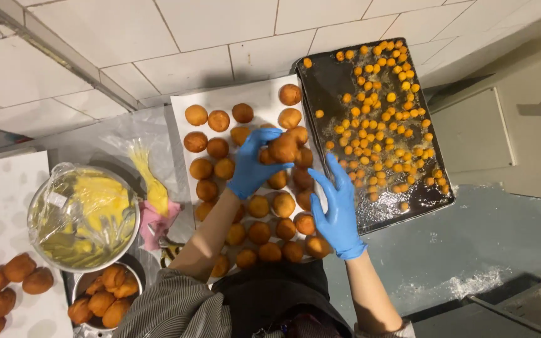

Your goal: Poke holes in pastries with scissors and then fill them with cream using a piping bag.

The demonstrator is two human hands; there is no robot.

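From the head camera, the left hand [253, 164], in a blue glove, has its grip closed around a browned round bun [282, 148], held just above the white sheet [259, 95] of like buns on the worktop [471, 244]. The right hand [338, 209], also gloved, hovers open-fingered, perhaps brushing the edge of the dark tray [324, 84] of small orange balls.

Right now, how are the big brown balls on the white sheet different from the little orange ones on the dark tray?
The brown balls are much bigger and darker than the little orange balls. The brown balls sit in rows on the white sheet; the little ones lie scattered on the dark tray. Both kinds are round.
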